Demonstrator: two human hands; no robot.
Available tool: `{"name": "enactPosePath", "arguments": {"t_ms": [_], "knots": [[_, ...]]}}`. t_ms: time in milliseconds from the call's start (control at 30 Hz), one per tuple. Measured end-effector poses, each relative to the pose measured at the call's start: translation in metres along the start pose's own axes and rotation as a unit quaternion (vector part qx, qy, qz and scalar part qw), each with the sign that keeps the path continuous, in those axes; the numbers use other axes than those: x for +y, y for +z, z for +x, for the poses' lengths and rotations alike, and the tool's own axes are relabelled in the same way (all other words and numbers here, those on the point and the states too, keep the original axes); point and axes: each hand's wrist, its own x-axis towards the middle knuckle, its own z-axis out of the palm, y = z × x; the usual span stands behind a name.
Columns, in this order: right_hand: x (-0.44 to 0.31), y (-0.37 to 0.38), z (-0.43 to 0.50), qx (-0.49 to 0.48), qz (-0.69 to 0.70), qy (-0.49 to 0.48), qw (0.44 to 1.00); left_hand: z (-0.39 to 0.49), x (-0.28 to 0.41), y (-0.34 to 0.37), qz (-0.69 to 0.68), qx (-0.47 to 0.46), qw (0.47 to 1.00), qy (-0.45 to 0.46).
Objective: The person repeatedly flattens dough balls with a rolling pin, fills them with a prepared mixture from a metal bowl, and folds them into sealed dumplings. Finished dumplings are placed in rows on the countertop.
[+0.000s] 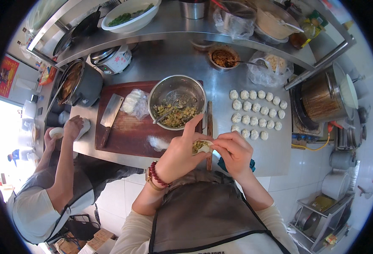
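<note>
A round dough wrapper with chopped filling (201, 146) is held between my two hands. My left hand (181, 152) cups it from the left and below, index finger raised, while my right hand (234, 150) pinches its right edge. Beyond my left hand, a steel bowl (177, 82) holds chopped filling and a spoon on the dark red cutting board (129, 139). On the board's left part lie a cleaver (111, 111) and white wrappers in a plastic bag (135, 103). Rows of pleated buns (254, 120) stand on the steel table right of a wooden rod (209, 136).
At the left, a co-worker (64, 165) holds a white round thing. A dark pot (81, 82) and a rice cooker (111, 58) stand behind. A steel shelf (173, 36) spans the back; a large pot (324, 92) sits on a stove at the right.
</note>
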Motion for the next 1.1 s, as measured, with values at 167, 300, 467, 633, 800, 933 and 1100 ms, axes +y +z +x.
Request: {"name": "enactPosePath", "arguments": {"t_ms": [167,300,467,633,800,933,1100], "knots": [[-0.002,0.0,-0.002,-0.005,-0.042,-0.037,0.998,-0.001,0.007,0.006,0.01,0.016,0.999,-0.041],[0.001,0.005,-0.009,0.042,0.045,0.033,0.998,-0.003,0.009,0.004,-0.142,-0.017,0.988,-0.063],[0.014,0.021,-0.026,0.078,0.176,0.136,0.972,-0.01,-0.016,0.014,-0.531,-0.049,0.833,-0.145],[0.016,0.024,-0.03,0.065,0.124,0.113,0.984,-0.015,-0.021,0.03,-0.564,-0.013,0.81,-0.16],[0.025,0.016,-0.021,0.014,0.101,0.04,0.994,-0.012,-0.024,0.023,-0.599,-0.038,0.781,-0.172],[0.031,0.018,-0.019,0.0,0.142,0.069,0.987,-0.01,-0.025,0.024,-0.568,-0.042,0.801,-0.187],[0.018,0.01,-0.003,-0.052,0.198,0.164,0.965,-0.013,-0.035,0.019,-0.53,-0.081,0.821,-0.196]]}}
